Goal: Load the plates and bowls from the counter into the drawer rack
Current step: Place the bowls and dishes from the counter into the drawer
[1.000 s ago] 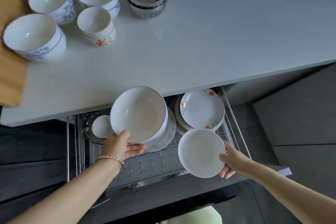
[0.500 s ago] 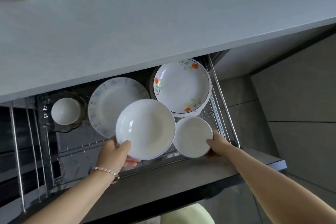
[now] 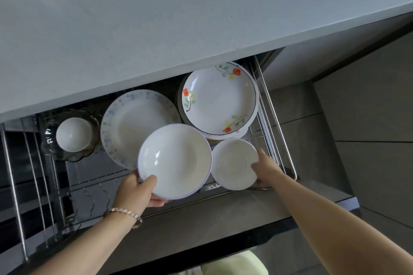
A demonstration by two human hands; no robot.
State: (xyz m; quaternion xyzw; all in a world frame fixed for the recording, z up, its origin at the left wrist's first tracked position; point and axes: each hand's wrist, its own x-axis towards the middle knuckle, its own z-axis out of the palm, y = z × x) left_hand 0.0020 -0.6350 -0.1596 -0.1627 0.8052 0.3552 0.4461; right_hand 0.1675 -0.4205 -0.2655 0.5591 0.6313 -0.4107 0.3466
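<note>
My left hand (image 3: 136, 192) grips the near rim of a large white bowl (image 3: 175, 161), held tilted above the wire drawer rack (image 3: 89, 185). My right hand (image 3: 266, 166) holds a small white plate (image 3: 233, 164) by its right edge, low at the rack's front right. Standing in the rack behind them are a blue-speckled plate (image 3: 131, 120) and a flowered plate (image 3: 220, 100). At the rack's left, a small white bowl (image 3: 73, 134) sits inside a glass dish (image 3: 48, 138).
The white counter (image 3: 201, 18) overhangs the back of the open drawer. A steel rail (image 3: 276, 118) runs along the drawer's right side, with vertical wire dividers (image 3: 33, 172) at the left. Grey floor tiles (image 3: 368, 118) lie to the right.
My view dropped from the counter to the drawer. Both hands carried the bowl and the small plate down to the rack's front; in the last half second they barely moved.
</note>
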